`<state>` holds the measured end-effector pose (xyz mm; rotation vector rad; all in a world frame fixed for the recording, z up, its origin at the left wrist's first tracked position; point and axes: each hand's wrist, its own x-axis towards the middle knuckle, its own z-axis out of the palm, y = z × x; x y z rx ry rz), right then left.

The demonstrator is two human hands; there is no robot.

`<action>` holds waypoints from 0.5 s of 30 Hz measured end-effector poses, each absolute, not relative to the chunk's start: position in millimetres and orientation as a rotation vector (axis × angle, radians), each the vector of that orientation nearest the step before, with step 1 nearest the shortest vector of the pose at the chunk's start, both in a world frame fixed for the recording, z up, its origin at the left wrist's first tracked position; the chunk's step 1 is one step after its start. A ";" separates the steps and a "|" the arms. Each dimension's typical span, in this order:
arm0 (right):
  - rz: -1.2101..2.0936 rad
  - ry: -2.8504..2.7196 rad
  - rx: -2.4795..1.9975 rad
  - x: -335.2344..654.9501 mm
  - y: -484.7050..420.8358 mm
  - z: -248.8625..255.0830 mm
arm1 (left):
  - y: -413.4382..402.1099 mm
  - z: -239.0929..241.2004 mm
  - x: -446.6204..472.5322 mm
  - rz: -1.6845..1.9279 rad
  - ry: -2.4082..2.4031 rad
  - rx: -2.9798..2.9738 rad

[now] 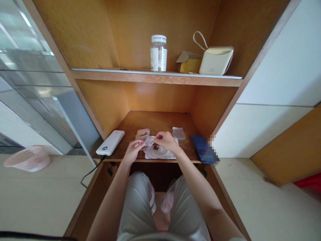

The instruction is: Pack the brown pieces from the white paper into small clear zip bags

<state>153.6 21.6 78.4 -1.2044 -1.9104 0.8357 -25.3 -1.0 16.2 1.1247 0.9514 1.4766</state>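
Close together over the shelf, both hands work above a crumpled whitish plastic sheet (pixel 163 154). My left hand (pixel 133 149) is closed, its fingertips gripping a small clear plastic bag (pixel 149 142). My right hand (pixel 166 139) pinches at the bag's right side; what lies between its fingertips is too small to make out. Small dark brown pieces (pixel 155 146) rest on the sheet below the right hand. Beyond my left hand lies another small clear bag (pixel 142 132), and a flat clear zip bag (pixel 179 133) lies beyond the right hand.
On the shelf, a white power bank (pixel 110 143) with a black cable (pixel 94 170) sits left, a dark blue phone-like object (pixel 203 149) right. The upper shelf holds a clear jar (pixel 158 53), a yellow box (pixel 190 63) and a cream device (pixel 217 61). A pink basket (pixel 27 159) stands left.
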 end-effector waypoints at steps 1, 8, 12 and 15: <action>0.788 -1.939 -1.220 152.9 19.4 78.8 | -0.7 15.4 -25.5 1.469 0.949 1.131; 0.492 -2.102 -1.113 141.8 3.9 78.9 | 2.8 8.4 -28.6 1.435 0.963 1.195; 0.368 -2.262 -1.204 137.8 -4.5 81.6 | 4.0 5.3 -30.9 1.438 0.988 1.242; 0.293 -2.274 -1.308 138.2 -7.4 82.3 | 3.6 5.5 -31.6 1.426 0.945 1.225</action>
